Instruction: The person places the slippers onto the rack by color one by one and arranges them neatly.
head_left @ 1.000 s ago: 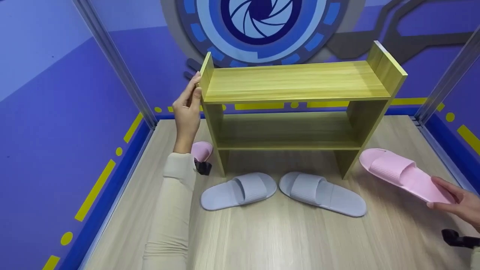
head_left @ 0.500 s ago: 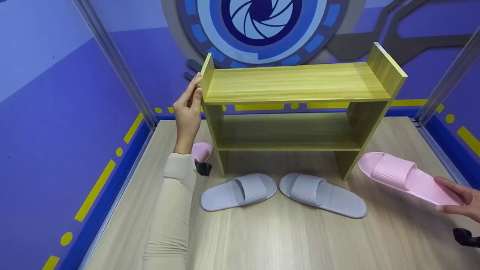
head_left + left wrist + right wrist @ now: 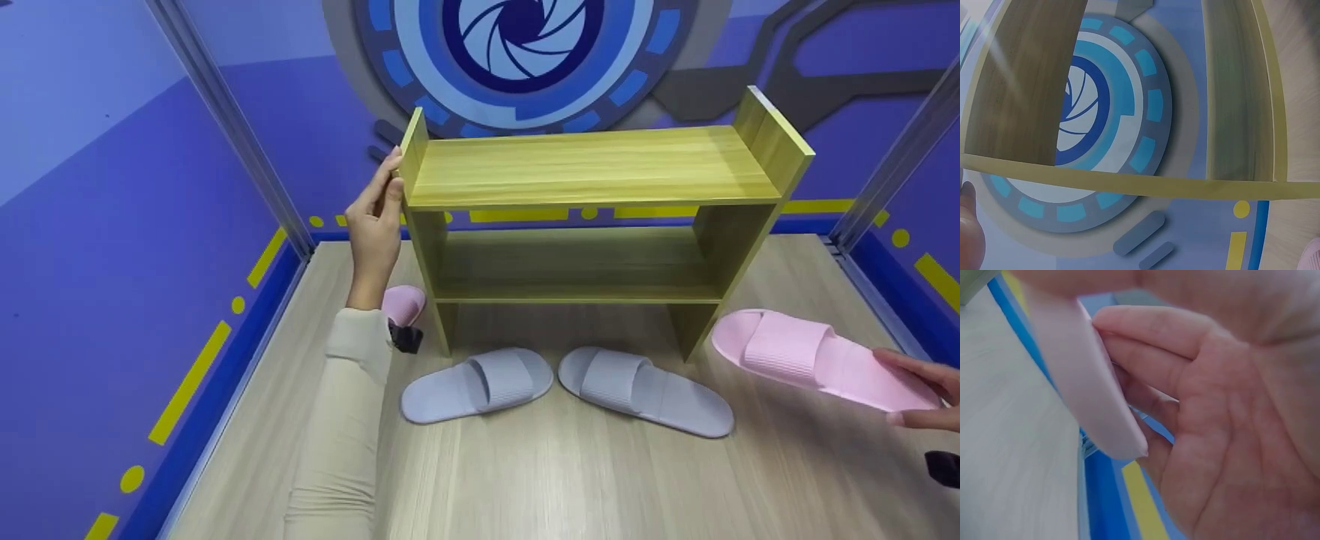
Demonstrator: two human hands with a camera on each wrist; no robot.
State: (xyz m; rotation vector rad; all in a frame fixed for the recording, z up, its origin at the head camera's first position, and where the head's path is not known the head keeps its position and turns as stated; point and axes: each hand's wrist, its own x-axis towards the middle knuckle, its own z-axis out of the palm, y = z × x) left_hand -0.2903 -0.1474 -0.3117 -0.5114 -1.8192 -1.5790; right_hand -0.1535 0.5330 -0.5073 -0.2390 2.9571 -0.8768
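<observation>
My left hand (image 3: 377,217) touches the outer face of the left side panel of a wooden shelf rack (image 3: 592,169), with thumb and fingers on the same side. In the left wrist view only a thumb shows, beside the rack's front edge (image 3: 1129,183). At the right, my right hand (image 3: 926,386) pinches a pink slipper (image 3: 784,349) by its heel end, toe pointing to the rack. The right wrist view shows its sole edge (image 3: 1081,382) between thumb and fingers. A second pink slipper (image 3: 403,304), partly hidden by my left wrist, lies left of the rack.
Two grey slippers (image 3: 514,379) lie on the wooden floor board (image 3: 570,480) before the rack, toes turned toward each other. Blue-purple printed walls (image 3: 135,247) close in the left, back and right sides.
The right hand has shifted to the right and slightly down in the head view, and the pink slipper has turned flatter with it. My left hand stays against the rack.
</observation>
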